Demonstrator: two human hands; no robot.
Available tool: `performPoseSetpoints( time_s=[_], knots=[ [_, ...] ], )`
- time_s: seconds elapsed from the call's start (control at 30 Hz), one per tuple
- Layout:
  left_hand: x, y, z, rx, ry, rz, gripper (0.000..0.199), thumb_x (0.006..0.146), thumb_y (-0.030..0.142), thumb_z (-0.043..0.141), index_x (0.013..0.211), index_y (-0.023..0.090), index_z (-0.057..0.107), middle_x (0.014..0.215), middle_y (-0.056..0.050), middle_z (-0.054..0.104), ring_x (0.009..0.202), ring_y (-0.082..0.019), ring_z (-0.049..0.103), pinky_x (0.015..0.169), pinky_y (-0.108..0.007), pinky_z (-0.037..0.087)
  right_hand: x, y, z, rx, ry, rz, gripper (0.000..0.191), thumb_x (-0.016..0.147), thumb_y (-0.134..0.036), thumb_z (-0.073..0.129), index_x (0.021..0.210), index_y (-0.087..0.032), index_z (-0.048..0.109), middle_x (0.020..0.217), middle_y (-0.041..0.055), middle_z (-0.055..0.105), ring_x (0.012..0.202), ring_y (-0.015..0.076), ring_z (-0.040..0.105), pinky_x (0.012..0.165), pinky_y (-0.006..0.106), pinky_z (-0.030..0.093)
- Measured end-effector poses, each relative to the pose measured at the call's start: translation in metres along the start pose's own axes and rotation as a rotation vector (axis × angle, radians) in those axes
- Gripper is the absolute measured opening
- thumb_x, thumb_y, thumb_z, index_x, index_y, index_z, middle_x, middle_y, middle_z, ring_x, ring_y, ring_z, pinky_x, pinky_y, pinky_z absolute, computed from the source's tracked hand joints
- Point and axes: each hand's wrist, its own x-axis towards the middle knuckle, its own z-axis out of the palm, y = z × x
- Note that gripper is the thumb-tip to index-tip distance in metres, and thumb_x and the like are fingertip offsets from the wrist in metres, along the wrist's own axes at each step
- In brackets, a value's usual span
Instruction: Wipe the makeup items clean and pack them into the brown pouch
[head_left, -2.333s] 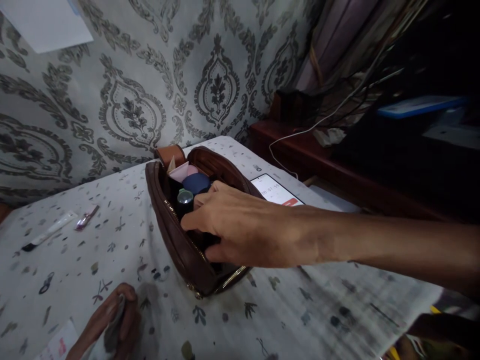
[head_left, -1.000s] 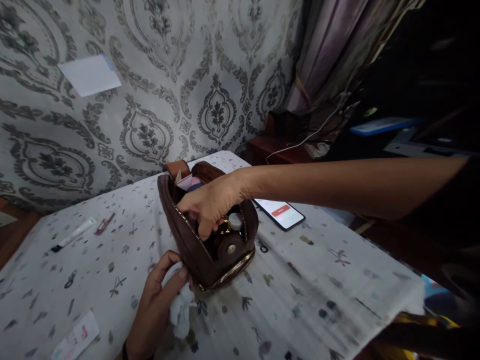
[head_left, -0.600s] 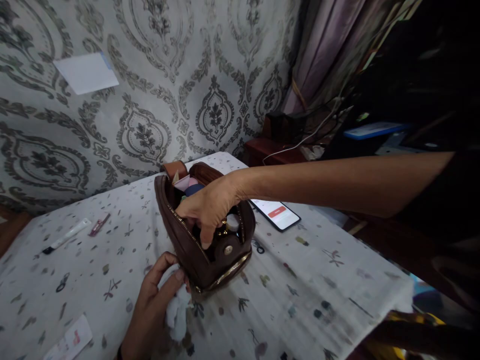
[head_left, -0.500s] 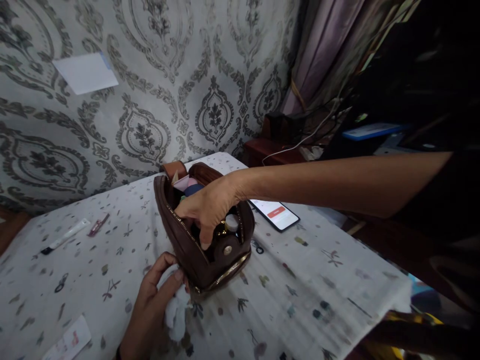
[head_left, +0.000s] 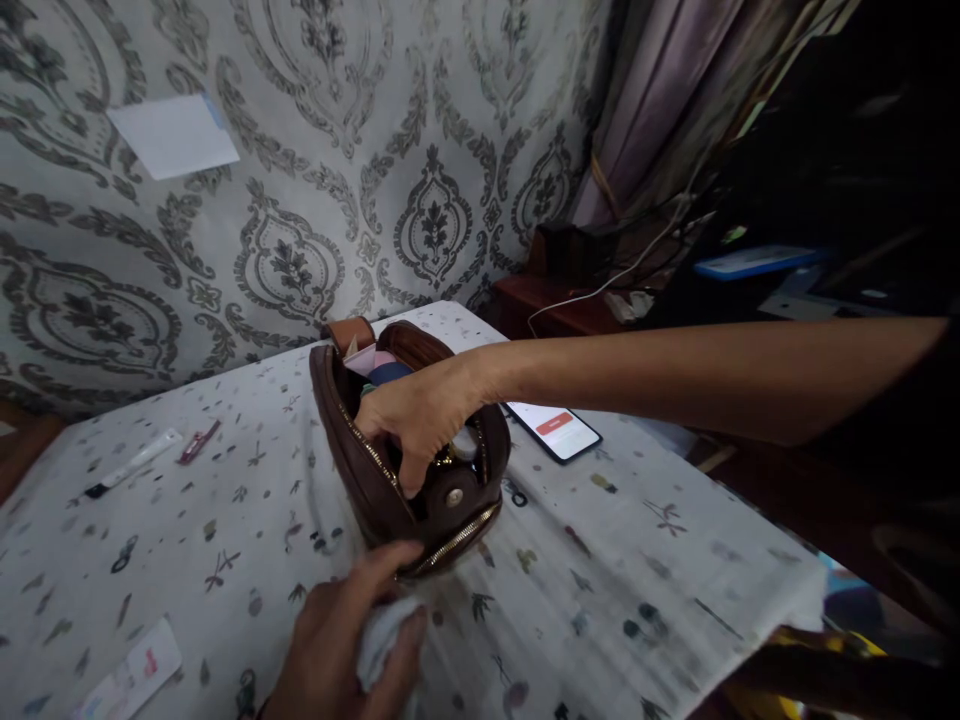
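Note:
A dark brown zippered bag (head_left: 356, 480) stands unzipped on the table. My right hand (head_left: 427, 405) reaches into its opening from the right. The thumb points down inside near the zip, while the other fingertips are hidden. Papers, a dark blue item (head_left: 390, 373) and a round whitish lid (head_left: 465, 443) show inside. My left hand (head_left: 337, 625), somewhat blurred, is closed around a crumpled white tissue or cloth (head_left: 381, 640) just in front of the bag. Its index finger stretches to the bag's front lower corner, apparently touching it.
A lit phone (head_left: 559, 432) lies right of the bag on the patterned tablecloth (head_left: 630, 560). Left are a slim white tube with a dark end (head_left: 135, 462), a small reddish item (head_left: 199, 441) and a printed packet (head_left: 135, 672). Behind rises a patterned wall (head_left: 300, 200) with white paper (head_left: 176, 138).
My left hand has moved right and slightly down with the white tissue or cloth, from the bag's left side to its front corner. My right hand stays in the bag.

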Motion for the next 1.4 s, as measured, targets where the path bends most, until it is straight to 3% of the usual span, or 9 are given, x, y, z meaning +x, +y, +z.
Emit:
performPoseSetpoints(
  time_s=[0.13,0.3,0.43,0.57,0.67,0.83,1.03,1.13,1.4],
  knots=[
    [-0.002,0.01,0.018,-0.047,-0.085,-0.004,0.058,0.071,0.026,0.078,0.128,0.029,0.067,0.085,-0.006,0.076,0.073,-0.027,0.069,0.07,-0.029,0.052,-0.008,-0.009,0.006,-0.196,0.076,-0.007,0.016,0.067,0.002,0.075,0.076,-0.008,0.067,0.065,-0.0065,0.062,0.066,0.0078,0.057,0.06,0.018,0.039],
    [0.0,0.012,0.023,-0.055,-0.178,-0.043,0.055,0.08,0.032,0.07,0.135,0.03,0.063,0.083,-0.005,0.077,0.059,-0.023,0.067,0.063,-0.028,0.052,-0.021,-0.009,0.011,-0.209,0.152,-0.014,0.014,0.074,0.001,0.073,0.073,-0.01,0.064,0.062,-0.0067,0.058,0.061,0.0062,0.052,0.06,0.02,0.036],
    [-0.006,-0.005,0.023,-0.052,-0.177,-0.049,0.047,0.082,0.036,0.067,0.129,0.031,0.068,0.075,-0.005,0.076,0.066,-0.024,0.07,0.069,-0.028,0.055,-0.034,0.0,0.014,-0.167,0.279,-0.077,0.009,0.081,-0.004,0.067,0.078,-0.011,0.063,0.069,-0.0042,0.06,0.067,0.0075,0.055,0.065,0.02,0.039],
    [-0.002,-0.03,0.031,-0.218,-0.199,-0.136,0.035,0.078,0.039,0.07,0.111,0.029,0.076,0.089,-0.008,0.078,0.086,-0.028,0.074,0.077,-0.033,0.059,-0.044,0.004,0.018,-0.185,0.431,-0.104,0.006,0.084,-0.007,0.064,0.085,-0.013,0.064,0.073,-0.004,0.06,0.068,0.0079,0.055,0.065,0.021,0.039],
    [0.011,-0.04,0.041,-0.254,-0.216,-0.15,0.025,0.08,0.041,0.066,0.099,0.028,0.076,0.093,-0.008,0.078,0.095,-0.028,0.073,0.08,-0.036,0.06,-0.048,0.001,0.021,-0.223,0.438,-0.088,0.007,0.084,-0.007,0.063,0.084,-0.013,0.064,0.073,-0.0034,0.06,0.068,0.0083,0.054,0.066,0.022,0.038],
    [0.027,-0.037,0.053,-0.328,-0.263,-0.174,0.021,0.085,0.043,0.061,0.084,0.027,0.074,0.084,-0.008,0.077,0.091,-0.028,0.075,0.08,-0.04,0.061,-0.051,0.0,0.027,-0.197,0.446,-0.093,0.007,0.084,-0.006,0.063,0.084,-0.013,0.064,0.076,-0.0029,0.061,0.071,0.0087,0.054,0.067,0.022,0.038],
    [0.014,-0.014,0.035,-0.296,-0.274,-0.131,0.027,0.09,0.048,0.06,0.103,0.029,0.073,0.102,-0.009,0.076,0.106,-0.03,0.071,0.086,-0.041,0.06,-0.057,0.009,0.039,-0.308,0.478,-0.09,0.009,0.084,-0.01,0.067,0.092,-0.015,0.068,0.085,0.0,0.06,0.078,0.011,0.054,0.069,0.023,0.039],
    [0.006,-0.004,0.023,-0.269,-0.311,-0.121,0.032,0.092,0.045,0.062,0.117,0.025,0.067,0.118,-0.01,0.07,0.107,-0.025,0.068,0.088,-0.042,0.059,-0.06,0.012,0.042,-0.363,0.497,-0.083,0.012,0.085,-0.009,0.066,0.095,-0.016,0.068,0.09,0.0018,0.06,0.085,0.0127,0.054,0.071,0.023,0.039],
    [0.006,-0.003,0.018,-0.18,-0.342,-0.114,0.033,0.095,0.039,0.059,0.124,0.022,0.061,0.128,-0.01,0.062,0.107,-0.022,0.064,0.089,-0.043,0.058,-0.07,0.006,0.041,-0.389,0.4,-0.064,0.009,0.088,-0.008,0.063,0.092,-0.016,0.066,0.095,0.0038,0.061,0.094,0.0155,0.053,0.08,0.027,0.041]
  ],
)
